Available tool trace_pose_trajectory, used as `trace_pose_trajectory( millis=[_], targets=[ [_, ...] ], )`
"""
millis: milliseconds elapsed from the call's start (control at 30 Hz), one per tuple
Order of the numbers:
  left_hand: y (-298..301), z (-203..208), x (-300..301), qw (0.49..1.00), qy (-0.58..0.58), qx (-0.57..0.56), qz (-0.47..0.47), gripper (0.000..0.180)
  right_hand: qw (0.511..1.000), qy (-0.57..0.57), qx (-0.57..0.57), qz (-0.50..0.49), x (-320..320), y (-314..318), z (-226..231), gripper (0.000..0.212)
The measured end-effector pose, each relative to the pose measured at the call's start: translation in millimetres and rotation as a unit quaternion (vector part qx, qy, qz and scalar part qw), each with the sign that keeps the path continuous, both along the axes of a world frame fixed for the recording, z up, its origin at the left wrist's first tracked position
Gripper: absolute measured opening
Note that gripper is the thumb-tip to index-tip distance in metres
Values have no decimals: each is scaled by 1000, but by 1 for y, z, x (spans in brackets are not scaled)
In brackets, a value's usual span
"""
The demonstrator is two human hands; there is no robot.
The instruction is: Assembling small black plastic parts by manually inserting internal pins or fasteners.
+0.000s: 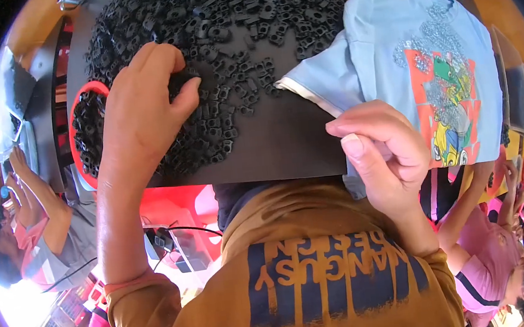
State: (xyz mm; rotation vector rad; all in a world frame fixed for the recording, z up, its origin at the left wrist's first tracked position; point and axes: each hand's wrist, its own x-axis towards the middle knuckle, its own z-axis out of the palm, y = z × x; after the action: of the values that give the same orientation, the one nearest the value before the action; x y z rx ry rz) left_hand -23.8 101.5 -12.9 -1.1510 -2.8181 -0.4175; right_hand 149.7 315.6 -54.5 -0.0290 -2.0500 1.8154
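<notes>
A: Biggest first?
B: Dark tabletop [273, 143], w/ a big heap of small black plastic parts [229, 15] across its far and left side.
A: Next?
B: Light blue T-shirt [415, 54] w/ a bright cartoon print, lying flat on the right; a sleeve points toward the heap.
A: Red thing at left?
B: Red bowl [79, 162] at the tabletop's left edge, full of the same parts.
A: Hands?
B: Left hand [143, 105] rests on the heap, fingers curled round a black part [180, 82]. Right hand [383, 145] pinches the shirt's near edge, thumb on top.
</notes>
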Motion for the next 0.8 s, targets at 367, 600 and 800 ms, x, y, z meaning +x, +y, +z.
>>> trace_pose_trajectory(
  millis=[367,600,800],
  targets=[
    [10,2,1,998,-56,28,14,12,998,57,21,6,-4,4,-6,12],
    [21,0,-2,995,-51,54,-61,24,997,62,39,4,-5,5,-6,12],
    [26,4,-4,995,-44,51,-72,22,998,52,31,-2,-4,3,-5,12]
  ],
)
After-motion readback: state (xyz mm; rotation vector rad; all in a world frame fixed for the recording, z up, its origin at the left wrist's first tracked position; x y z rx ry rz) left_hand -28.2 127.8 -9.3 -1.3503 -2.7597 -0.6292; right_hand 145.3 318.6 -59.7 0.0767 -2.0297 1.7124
